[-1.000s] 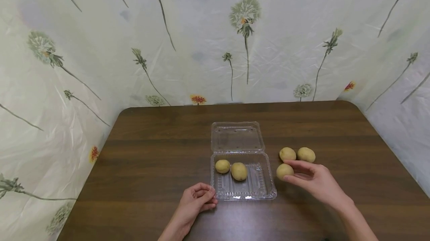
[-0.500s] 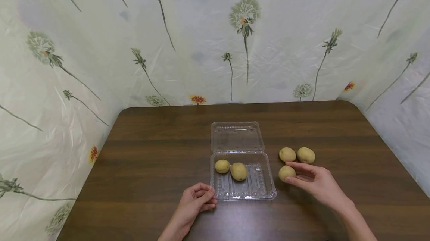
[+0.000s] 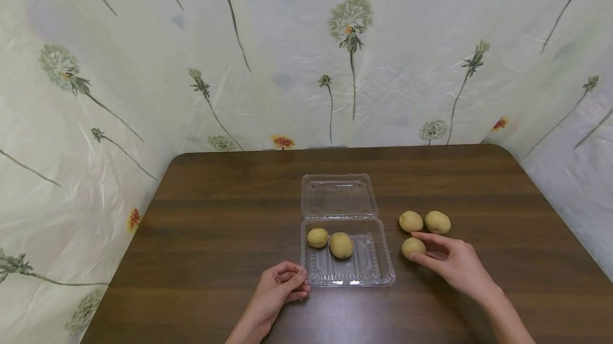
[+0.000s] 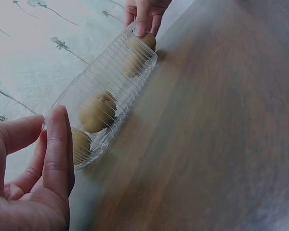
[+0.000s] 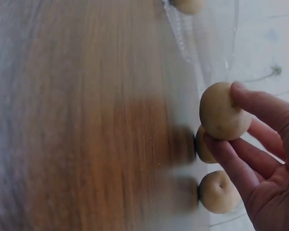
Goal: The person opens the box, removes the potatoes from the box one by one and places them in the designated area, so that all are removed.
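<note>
A clear plastic clamshell container (image 3: 375, 259) lies with its lid (image 3: 339, 197) folded back. Inside its base, toward the left, sit a small potato (image 3: 317, 238) and a larger potato (image 3: 341, 246). My left hand (image 3: 280, 291) pinches the rim at the front left corner, thumb against fingers (image 4: 57, 159). To the right of the container, my right hand (image 3: 457, 264) holds a potato (image 5: 224, 110) between thumb and fingertips, apart from the container. Just behind it, another potato (image 3: 411, 221) and a further potato (image 3: 438, 222) rest side by side on the table.
The dark brown wooden table (image 3: 230, 211) spreads around the container. Behind it and along both sides hangs a pale plastic sheet (image 3: 287, 67) printed with dandelions. The table's far edge (image 3: 239, 152) meets this sheet.
My right hand has shifted slightly to the right with its potato, away from the container. The left hand stays on the rim, and the other potatoes have not moved.
</note>
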`<action>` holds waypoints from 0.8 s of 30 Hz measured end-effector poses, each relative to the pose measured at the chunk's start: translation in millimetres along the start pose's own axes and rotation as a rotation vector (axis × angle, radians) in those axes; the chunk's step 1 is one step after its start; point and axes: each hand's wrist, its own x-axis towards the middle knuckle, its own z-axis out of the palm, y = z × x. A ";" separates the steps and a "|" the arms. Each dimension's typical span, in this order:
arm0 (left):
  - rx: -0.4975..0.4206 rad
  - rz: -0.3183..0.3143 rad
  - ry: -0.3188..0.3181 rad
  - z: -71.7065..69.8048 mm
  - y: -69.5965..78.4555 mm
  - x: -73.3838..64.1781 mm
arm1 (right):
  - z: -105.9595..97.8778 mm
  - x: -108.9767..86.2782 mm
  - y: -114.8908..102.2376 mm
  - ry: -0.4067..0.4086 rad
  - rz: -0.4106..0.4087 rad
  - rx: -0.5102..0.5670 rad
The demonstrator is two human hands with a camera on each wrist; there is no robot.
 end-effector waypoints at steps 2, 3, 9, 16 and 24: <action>0.002 0.003 -0.002 0.0 -0.3 -0.3 | -0.1 0.4 0.4 0.005 -0.013 -0.013; 0.001 0.002 -0.001 -0.1 -0.6 -0.3 | -0.2 0.6 0.5 0.005 -0.018 -0.018; -0.010 -0.005 0.001 0.1 -0.8 -0.2 | -1.1 2.6 3.1 0.010 -0.009 -0.066; -0.002 0.006 -0.007 0.5 0.4 -0.6 | -1.8 6.3 7.9 0.009 0.003 -0.111; -0.006 0.009 -0.007 0.9 0.2 -0.8 | 0.0 11.1 8.4 0.036 -0.006 -0.166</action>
